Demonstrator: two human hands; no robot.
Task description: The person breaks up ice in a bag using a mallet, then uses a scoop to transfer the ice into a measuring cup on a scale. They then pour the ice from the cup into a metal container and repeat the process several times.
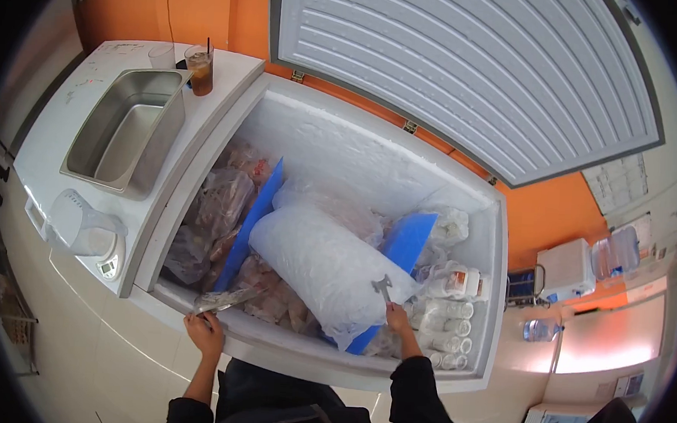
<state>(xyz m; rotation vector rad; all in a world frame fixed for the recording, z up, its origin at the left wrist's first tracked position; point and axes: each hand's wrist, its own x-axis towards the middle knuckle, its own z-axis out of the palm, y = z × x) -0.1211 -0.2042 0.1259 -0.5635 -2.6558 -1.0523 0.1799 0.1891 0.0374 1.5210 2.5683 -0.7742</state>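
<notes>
My right hand (pixel 398 319) is closed around the handle of a small grey hatchet (pixel 382 284), its head over the right end of a big clear plastic bag of ice (pixel 325 257). The bag lies across the chest freezer (pixel 343 124), on top of its blue dividers (pixel 250 226). At the freezer's front left edge, my left hand (pixel 205 335) grips the dark handle of what looks like a broad-bladed knife (pixel 230 299). Its shiny blade points into the freezer, above bagged frozen meat (pixel 273 296).
The freezer lid (pixel 468 73) stands raised at the back. Bagged meat (pixel 220 198) fills the left section; several frosty containers (pixel 451 325) stand at the right. On the left counter are a steel pan (pixel 128 135), a drink (pixel 199 72) and a pitcher (pixel 77 225) on a scale (pixel 109 267).
</notes>
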